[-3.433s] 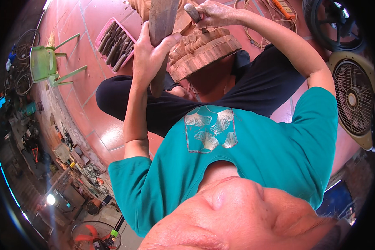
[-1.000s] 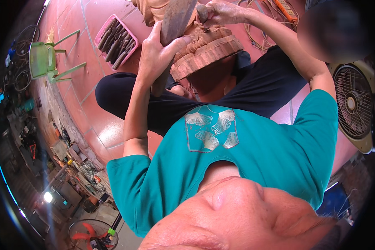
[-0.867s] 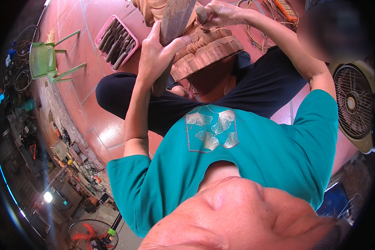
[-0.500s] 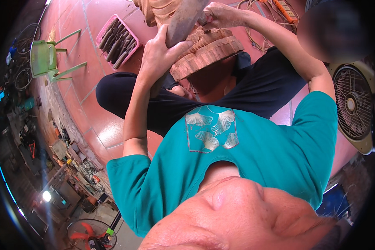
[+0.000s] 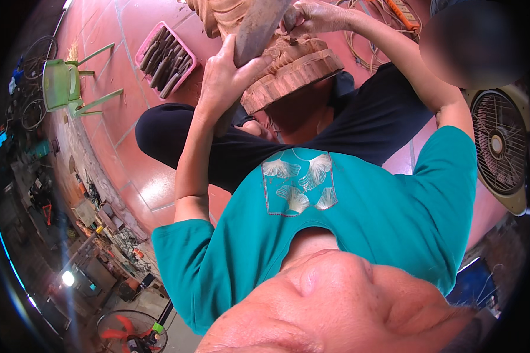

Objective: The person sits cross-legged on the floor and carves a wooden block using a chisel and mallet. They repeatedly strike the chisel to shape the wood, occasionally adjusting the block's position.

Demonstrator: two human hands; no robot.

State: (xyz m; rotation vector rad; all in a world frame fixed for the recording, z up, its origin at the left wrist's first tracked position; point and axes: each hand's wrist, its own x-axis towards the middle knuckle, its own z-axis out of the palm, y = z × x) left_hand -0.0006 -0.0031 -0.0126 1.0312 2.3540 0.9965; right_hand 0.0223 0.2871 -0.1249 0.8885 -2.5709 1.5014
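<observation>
Between my legs a brown wood carving point(image 5: 294, 75) lies tilted, its thick ridged base toward me and its carved folds running to the top edge. My left hand point(image 5: 225, 79) is closed round a long, flat, club-like piece of grey-brown wood point(image 5: 259, 32), which slants across the front of the carving. Just beyond the base, my right hand point(image 5: 318, 16) is closed with its fingers bent close to the carved surface. A dark tip shows at those fingers, but what they hold is partly hidden behind the wood and too small to name.
A pink basket point(image 5: 195, 66) of several wooden-handled tools stands on the tiled floor to the left, near a green chair point(image 5: 62, 85). Coiled cable and an orange power strip point(image 5: 401, 13) lie at the far right. A floor fan point(image 5: 496, 144) stands beside my right arm.
My right hand has shifted very slightly at the carving. The left hand keeps its grip on the flat wood, and the carving looks the same.
</observation>
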